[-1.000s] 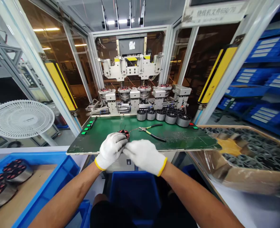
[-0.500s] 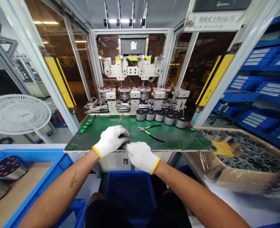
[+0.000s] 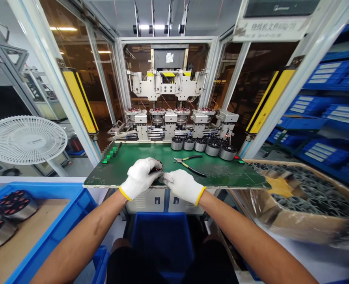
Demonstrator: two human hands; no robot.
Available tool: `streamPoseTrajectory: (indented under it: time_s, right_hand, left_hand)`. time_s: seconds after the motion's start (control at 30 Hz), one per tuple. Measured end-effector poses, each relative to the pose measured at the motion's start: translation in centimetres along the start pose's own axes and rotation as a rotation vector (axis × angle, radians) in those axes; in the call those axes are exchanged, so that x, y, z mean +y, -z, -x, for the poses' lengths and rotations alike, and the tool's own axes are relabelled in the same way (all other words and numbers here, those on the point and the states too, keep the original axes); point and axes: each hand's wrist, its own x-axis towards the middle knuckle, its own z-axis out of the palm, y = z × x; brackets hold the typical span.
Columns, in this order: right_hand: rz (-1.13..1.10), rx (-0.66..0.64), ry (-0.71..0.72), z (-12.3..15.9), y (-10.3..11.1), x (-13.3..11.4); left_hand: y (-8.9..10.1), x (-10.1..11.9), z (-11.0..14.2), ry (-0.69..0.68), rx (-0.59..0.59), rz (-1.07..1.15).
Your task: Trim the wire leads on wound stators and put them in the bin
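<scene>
My left hand, in a white knit glove with a yellow cuff, grips a small wound stator with red and dark coils, mostly hidden by the fingers. My right hand, gloved alike, reaches in from the right, its fingertips at the stator's lower edge. A thin wire may lie there, too fine to tell. Both hands are just above the green bench board. Yellow-and-black handled pliers lie on the board just beyond my right hand, not touched.
Several steel stator cores stand in a row at the board's far edge, before a coil winding machine. A blue tray of wound stators sits left, a cardboard box of cores right, and a blue bin below.
The stator shows more now than half a second ago, when the hands covered it. My right hand has shifted slightly right, and the view has tilted a little.
</scene>
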Motion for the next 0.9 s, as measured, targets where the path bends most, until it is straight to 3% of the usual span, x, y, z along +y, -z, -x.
streamPoseTrajectory:
  time_s: [0.07, 0.13, 0.2, 0.23, 0.33, 0.4, 0.6, 0.7, 0.8, 0.9]
  right_hand:
    - [-0.149, 0.094, -0.069, 1.1, 0.0, 0.3]
    - [-0.175, 0.328, -0.217, 2.7, 0.0, -0.2]
    - [-0.087, 0.526, -0.220, 4.4, -0.4, -2.0]
    - [-0.038, 0.557, -0.142, 5.0, -0.8, -3.2]
    - [0.043, 0.450, 0.210, 5.1, -2.3, -7.1]
    - [0.104, 0.388, 0.293, 3.7, -2.8, -8.3]
    - [0.166, 0.431, -0.140, 0.5, -2.0, -5.0]
    - [0.147, 0.424, -0.340, 0.4, -2.1, -5.1]
    - [0.057, 0.420, -0.374, -0.1, -2.2, -5.4]
    - [-0.345, 0.433, -0.333, -1.0, -1.8, -4.5]
  left_hand:
    - [0.7, -0.1, 0.0, 0.033, 0.056, 0.001]
    - [1.0, -0.7, -0.1, 0.097, 0.097, 0.034]
    - [0.8, -1.8, -0.4, 0.154, 0.007, 0.166]
    - [0.6, -2.3, -0.6, 0.163, -0.075, 0.259]
    - [-0.5, -3.4, -1.3, 0.164, -0.242, 0.414]
    - [-1.1, -3.5, -1.2, 0.186, -0.243, 0.376]
    - [-1.6, -3.9, -0.9, 0.194, -0.206, 0.288]
    - [-1.3, -3.8, -1.0, 0.209, -0.229, 0.249]
    - [-1.2, -3.3, -1.1, 0.223, -0.234, 0.255]
    - [-1.3, -3.0, -1.1, 0.237, -0.191, 0.261]
